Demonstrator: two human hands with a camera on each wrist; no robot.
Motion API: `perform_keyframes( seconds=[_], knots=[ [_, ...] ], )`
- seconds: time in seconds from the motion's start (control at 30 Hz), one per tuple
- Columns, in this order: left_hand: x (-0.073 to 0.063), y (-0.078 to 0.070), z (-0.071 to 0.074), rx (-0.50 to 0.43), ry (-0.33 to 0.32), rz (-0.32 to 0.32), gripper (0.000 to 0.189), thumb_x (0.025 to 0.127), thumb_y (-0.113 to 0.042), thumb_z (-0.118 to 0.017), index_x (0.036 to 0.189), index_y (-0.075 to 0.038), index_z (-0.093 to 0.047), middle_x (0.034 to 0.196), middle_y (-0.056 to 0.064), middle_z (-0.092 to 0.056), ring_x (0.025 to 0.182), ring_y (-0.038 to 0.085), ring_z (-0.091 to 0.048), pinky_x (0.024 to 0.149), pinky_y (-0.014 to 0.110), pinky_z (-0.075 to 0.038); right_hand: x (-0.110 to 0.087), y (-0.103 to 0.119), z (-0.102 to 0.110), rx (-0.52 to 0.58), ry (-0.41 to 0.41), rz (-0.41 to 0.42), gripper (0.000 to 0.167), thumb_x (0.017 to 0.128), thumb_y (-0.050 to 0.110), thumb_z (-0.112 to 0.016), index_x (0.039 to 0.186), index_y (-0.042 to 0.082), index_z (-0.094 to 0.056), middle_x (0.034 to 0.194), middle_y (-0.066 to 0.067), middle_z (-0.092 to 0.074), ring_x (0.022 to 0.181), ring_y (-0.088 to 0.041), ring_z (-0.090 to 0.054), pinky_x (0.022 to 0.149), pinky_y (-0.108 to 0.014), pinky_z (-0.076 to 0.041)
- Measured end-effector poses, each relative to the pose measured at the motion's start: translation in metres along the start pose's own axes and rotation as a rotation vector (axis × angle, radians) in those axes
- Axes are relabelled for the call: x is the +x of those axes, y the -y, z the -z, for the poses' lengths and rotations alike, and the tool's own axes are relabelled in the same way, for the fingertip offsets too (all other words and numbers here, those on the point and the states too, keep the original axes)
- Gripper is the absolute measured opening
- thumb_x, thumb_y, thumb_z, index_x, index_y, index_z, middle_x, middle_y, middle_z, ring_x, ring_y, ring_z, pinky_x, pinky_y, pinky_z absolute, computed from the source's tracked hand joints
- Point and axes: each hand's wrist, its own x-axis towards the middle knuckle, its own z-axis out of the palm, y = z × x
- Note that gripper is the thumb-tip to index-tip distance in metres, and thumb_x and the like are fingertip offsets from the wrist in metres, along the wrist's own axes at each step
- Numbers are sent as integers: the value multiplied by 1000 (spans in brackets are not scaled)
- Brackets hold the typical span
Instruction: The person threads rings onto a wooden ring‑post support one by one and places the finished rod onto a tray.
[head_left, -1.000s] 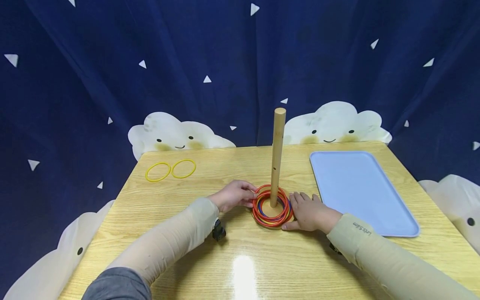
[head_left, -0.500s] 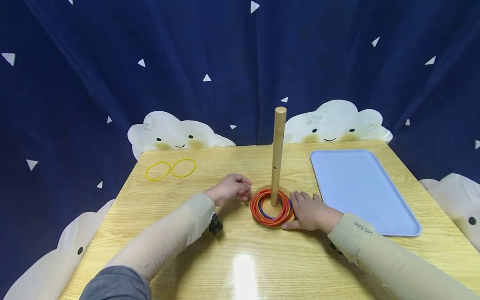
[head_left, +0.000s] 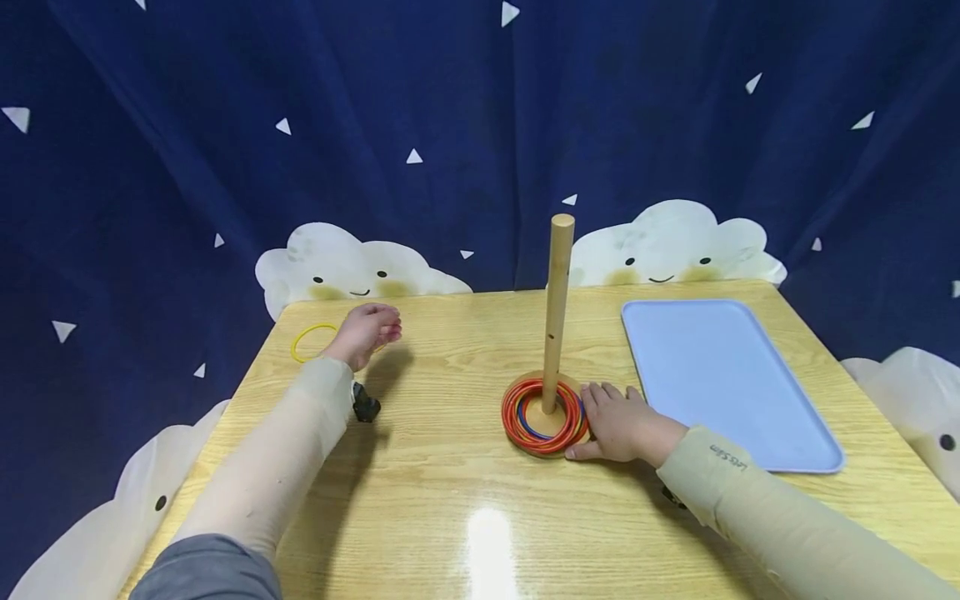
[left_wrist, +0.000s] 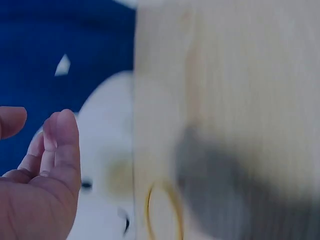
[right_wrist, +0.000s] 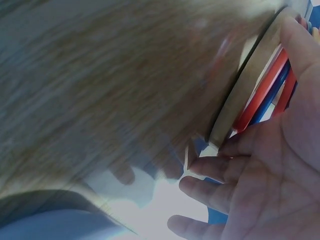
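My left hand (head_left: 366, 333) hovers at the back left, over one yellow ring (head_left: 380, 347) that it mostly covers. Its fingers are relaxed, thumb apart, holding nothing. In the left wrist view, a thin yellow ring (left_wrist: 147, 210) lies below and beside it. Another yellow ring (head_left: 295, 342) lies just left of the hand. Mid-table, an upright wooden peg (head_left: 557, 308) rises from a round base (head_left: 537, 419). Red, blue and yellow rings (head_left: 513, 427) lie stacked around it. My right hand (head_left: 617, 423) rests against the base's right side, fingers extended along the wooden rim (right_wrist: 240, 97).
A light blue tray (head_left: 712, 375) lies at the right, close behind the right hand. The wooden table (head_left: 435, 500) ends at a dark blue curtain (head_left: 420, 100) with white clouds and triangles.
My left hand first settles the raised rings down onto the base, lets go, then moves left and back to the yellow rings. My right hand stays at the base.
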Motion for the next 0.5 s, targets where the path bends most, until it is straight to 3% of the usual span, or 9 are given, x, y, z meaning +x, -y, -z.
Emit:
perform_keyframes(
  seconds=[0.23, 0.37, 0.5],
  knots=[
    [5, 0, 55, -14, -226, 50, 18, 107, -11, -53, 122, -1, -51, 108, 7, -52, 85, 8, -59, 84, 20, -56, 0, -1, 0, -13, -5, 5, 107, 91, 67, -66, 149, -17, -35, 152, -39, -36, 139, -56, -36, 107, -76, -30],
    [1, 10, 78, -20, -332, 94, 10, 107, -14, -55, 114, -7, -53, 109, 5, -52, 88, 9, -58, 86, 20, -55, 0, -1, -1, -9, -3, 7, 107, 91, 67, -66, 150, -17, -35, 152, -38, -36, 140, -55, -36, 107, -76, -30],
    [-1, 18, 94, -57, -421, 106, 7, 105, -12, -57, 110, -7, -55, 97, 1, -54, 80, 7, -58, 80, 20, -57, 0, -1, -1, 0, 1, 4, 107, 91, 67, -66, 150, -17, -35, 153, -39, -35, 140, -56, -35, 108, -76, -29]
  ],
)
